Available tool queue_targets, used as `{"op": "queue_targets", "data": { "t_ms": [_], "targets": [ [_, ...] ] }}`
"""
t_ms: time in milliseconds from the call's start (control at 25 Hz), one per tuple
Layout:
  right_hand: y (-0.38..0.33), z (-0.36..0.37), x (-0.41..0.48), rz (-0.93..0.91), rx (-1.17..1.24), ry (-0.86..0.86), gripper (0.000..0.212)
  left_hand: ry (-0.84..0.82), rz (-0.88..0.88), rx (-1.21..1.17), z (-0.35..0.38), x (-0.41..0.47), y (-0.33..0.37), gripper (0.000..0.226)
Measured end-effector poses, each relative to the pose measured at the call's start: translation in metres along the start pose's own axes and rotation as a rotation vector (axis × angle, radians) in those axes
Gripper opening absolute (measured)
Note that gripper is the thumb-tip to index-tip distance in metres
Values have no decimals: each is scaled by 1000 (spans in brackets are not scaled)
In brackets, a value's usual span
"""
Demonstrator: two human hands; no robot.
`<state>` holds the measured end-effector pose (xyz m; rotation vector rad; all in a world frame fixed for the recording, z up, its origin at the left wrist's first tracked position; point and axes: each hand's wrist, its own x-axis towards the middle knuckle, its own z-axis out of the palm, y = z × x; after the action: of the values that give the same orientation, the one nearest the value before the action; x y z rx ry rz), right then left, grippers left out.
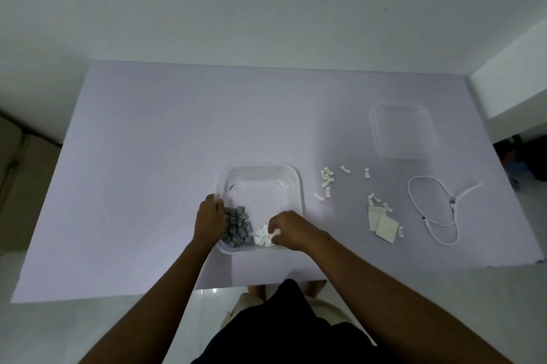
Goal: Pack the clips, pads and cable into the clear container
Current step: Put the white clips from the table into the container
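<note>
The clear container (pixel 291 183) sits near the table's front middle. Inside it lie several grey clips (pixel 238 226) at the left and several white clips (pixel 262 236) beside them. My left hand (pixel 209 220) rests over the container's left rim, against the grey clips. My right hand (pixel 285 229) is inside the container at its front right, fingers pinched on a white clip. To the right, loose white clips (pixel 327 180) are scattered on the table, with pale pads (pixel 383 223) and a coiled white cable (pixel 432 209) further right.
A clear lid (pixel 404 131) lies at the back right of the white table (pixel 148 156). The table's front edge runs just below the container. A white block stands at the far right, and floor shows on the left.
</note>
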<state>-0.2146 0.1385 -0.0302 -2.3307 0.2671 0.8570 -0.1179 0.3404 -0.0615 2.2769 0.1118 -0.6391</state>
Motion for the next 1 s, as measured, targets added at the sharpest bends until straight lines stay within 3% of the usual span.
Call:
{"op": "queue_targets", "data": {
  "t_ms": [120, 280, 400, 560, 640, 760, 1000],
  "targets": [
    [-3, -3, -5, -12, 43, 55, 28, 104, 28, 53, -5, -7, 9, 46],
    [3, -27, -22, -51, 173, 274, 16, 259, 301, 60, -4, -18, 54, 47],
    [24, -48, -37, -3, 351, 488, 5, 210, 472, 36, 17, -25, 97, 41],
    [76, -71, -52, 151, 431, 646, 6, 44, 624, 30, 64, -38, 146, 39],
    [112, -79, -55, 229, 425, 672, 2, -83, 632, 108, 96, -41, 163, 43],
    [163, -88, -54, 343, 438, 633, 17, -215, 564, 285, 146, -38, 176, 53],
    [225, -114, -29, 348, 387, 512, 47, -214, 311, 416, 208, -11, 181, 72]
  ]
}}
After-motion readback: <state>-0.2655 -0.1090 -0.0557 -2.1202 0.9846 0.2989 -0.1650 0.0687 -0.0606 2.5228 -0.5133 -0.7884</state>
